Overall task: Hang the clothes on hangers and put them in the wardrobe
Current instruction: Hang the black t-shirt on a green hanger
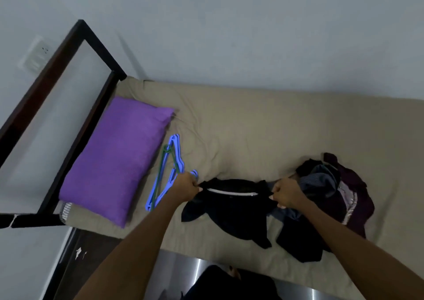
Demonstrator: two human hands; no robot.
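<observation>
Both hands, left hand (186, 186) and right hand (285, 193), pinch the black shirt (231, 210) at its shoulders near the bed's (252, 125) front edge. It looks soft, light and floppy, so the shoulder seams are likely the best hold.

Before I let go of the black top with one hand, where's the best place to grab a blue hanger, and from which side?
Take the blue hangers at the hook end, which lies right behind the left hand, nearest the black top. Come from above with that hand: the hangers lie flat on the bed beside the purple pillow, stacked with a green one, so peel off only the top one.
</observation>
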